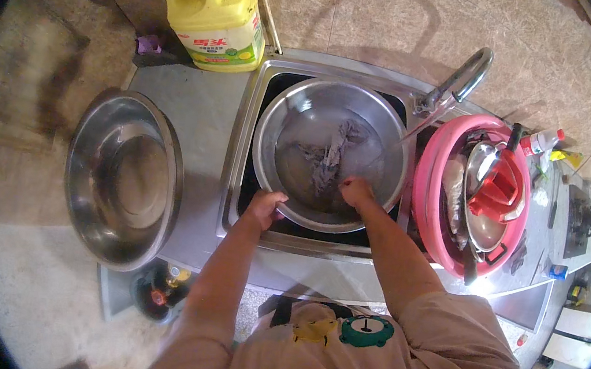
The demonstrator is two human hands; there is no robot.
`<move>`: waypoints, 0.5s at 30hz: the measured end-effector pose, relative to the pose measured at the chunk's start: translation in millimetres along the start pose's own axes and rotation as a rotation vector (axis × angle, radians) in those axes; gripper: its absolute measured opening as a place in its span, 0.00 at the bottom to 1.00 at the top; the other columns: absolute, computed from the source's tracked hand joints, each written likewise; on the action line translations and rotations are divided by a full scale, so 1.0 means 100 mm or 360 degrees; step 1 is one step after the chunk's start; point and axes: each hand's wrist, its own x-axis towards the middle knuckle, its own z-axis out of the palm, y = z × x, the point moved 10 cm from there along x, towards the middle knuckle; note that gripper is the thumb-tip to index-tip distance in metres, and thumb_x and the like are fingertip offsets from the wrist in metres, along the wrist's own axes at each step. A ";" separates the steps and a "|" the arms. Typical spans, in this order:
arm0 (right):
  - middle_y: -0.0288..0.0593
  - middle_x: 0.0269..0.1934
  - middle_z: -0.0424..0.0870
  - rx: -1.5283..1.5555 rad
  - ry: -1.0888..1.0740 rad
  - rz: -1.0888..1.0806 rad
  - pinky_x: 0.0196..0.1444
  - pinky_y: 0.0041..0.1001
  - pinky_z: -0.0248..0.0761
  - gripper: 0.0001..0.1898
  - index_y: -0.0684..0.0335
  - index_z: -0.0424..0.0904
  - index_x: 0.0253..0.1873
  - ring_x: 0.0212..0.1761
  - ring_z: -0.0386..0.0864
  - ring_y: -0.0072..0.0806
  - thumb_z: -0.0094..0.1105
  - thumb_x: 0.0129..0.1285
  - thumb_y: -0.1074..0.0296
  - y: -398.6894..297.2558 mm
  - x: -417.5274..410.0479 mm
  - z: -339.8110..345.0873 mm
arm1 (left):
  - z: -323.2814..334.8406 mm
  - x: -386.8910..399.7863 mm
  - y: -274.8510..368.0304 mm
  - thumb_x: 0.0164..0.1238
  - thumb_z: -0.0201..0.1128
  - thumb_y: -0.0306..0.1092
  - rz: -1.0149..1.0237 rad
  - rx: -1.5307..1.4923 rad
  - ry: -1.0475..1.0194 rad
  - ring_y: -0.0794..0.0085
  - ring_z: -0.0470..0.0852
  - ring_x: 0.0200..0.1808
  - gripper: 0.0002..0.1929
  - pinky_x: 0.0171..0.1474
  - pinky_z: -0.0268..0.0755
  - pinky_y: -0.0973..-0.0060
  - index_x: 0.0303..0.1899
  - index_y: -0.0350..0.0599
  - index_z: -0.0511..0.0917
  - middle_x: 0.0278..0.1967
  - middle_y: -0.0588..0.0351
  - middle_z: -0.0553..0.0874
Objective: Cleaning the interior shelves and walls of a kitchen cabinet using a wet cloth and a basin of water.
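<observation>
A round stainless steel basin point(323, 225) rests over the sink point(234, 177) with water in it, and a wet grey cloth point(330, 158) lies in the water. The faucet point(469, 73) at the back right runs a stream into the basin's right side. My left hand point(266, 209) grips the basin's near left rim, thumb on top. Inside the basin, near the front right, my right hand point(356, 193) is at the water beside the cloth's lower end; its fingertips are partly hidden, and whether they hold anything is unclear.
Left on the counter stands an empty steel basin point(102, 177). A yellow pump jug point(221, 26) is behind it. Right of the sink, a pink tub point(426, 200) holds a metal bowl, a red plastic item point(500, 187) and utensils. Farther right are a bottle point(541, 141) and a stove point(578, 222).
</observation>
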 end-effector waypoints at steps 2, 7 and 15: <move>0.47 0.37 0.83 0.0050 0.0043 0.0032 0.45 0.34 0.71 0.15 0.58 0.81 0.41 0.40 0.80 0.41 0.59 0.51 0.58 0.05 0.01 -0.02 | -0.01 0.01 -0.01 0.48 0.62 0.34 -0.0015 0.0006 0.0014 0.73 0.77 0.28 0.12 0.26 0.69 0.76 0.37 0.47 0.75 0.29 0.62 0.78; 0.48 0.37 0.83 -0.0084 -0.0011 0.0006 0.44 0.34 0.71 0.14 0.58 0.82 0.40 0.40 0.80 0.41 0.60 0.51 0.58 -0.11 -0.06 -0.05 | -0.03 0.02 -0.02 0.47 0.63 0.35 0.0028 -0.0049 -0.0021 0.72 0.77 0.29 0.14 0.26 0.69 0.75 0.38 0.47 0.75 0.29 0.62 0.79; 0.48 0.34 0.83 -0.0101 0.0069 -0.0099 0.41 0.33 0.72 0.12 0.59 0.82 0.39 0.36 0.81 0.39 0.59 0.52 0.60 -0.06 -0.01 0.00 | -0.01 0.00 -0.01 0.48 0.62 0.35 -0.0004 -0.0006 -0.0004 0.73 0.78 0.29 0.14 0.26 0.69 0.76 0.39 0.46 0.75 0.30 0.61 0.80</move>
